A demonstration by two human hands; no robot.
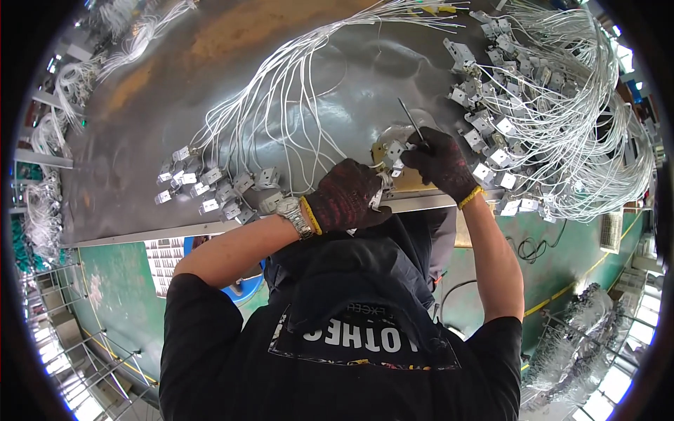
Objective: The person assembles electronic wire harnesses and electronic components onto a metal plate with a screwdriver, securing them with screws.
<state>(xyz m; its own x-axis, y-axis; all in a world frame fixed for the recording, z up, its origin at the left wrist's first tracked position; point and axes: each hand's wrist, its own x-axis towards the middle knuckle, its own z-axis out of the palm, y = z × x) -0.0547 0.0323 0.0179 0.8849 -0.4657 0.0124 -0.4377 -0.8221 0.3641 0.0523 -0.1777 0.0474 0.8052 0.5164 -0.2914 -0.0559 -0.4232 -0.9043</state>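
Observation:
Both hands wear dark red-and-black knit gloves with yellow cuffs and work at the table's near edge. My left hand (347, 195) is closed round a small shiny metal bracket (382, 184), partly hidden by the fingers. My right hand (441, 163) grips a thin dark metal rod (410, 118) that sticks up past the fingers; its other end is hidden. Between the hands, another small silver bracket (395, 151) sits against a brass-coloured fixture (379, 153), close to the right fingertips. A white wire reaches toward the left hand's fingers.
Left of my hands lie several silver brackets (228, 189), their white wires (281, 70) fanning across the metal table (161, 112). A large heap of wired brackets (554, 119) covers the table's right side. More wire bundles (53, 133) hang at the far left. The floor (119, 281) is green.

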